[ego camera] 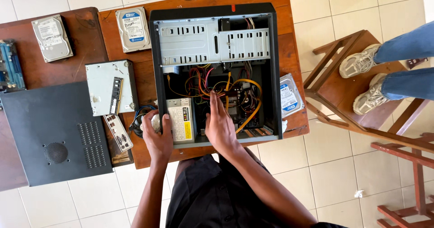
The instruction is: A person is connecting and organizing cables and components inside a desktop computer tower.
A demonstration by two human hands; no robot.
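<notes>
While the open computer case (217, 74) lies on its side on the wooden table (135, 69), the left hand (157, 135) is wrapped around the near left corner of the case beside the power supply (181, 120), fingers closed on the edge, and the right hand (220, 126) reaches inside with fingers loosely spread, resting among the bundle of cables (226, 92); whether it pinches any one cable I cannot tell. The steel case looks heavy and stiff, with thin edges that could be sharp, so the frame corners seem the safest hold; the cables are soft and springy and are probably best taken by their plugs, and the circuit board beneath looks fragile. A yellow and white rectangular label sits on the power supply. Three hard drives (133, 29) lie about, two with blue and white labels, one plain white. A dark side panel (54, 133) rests at left.
</notes>
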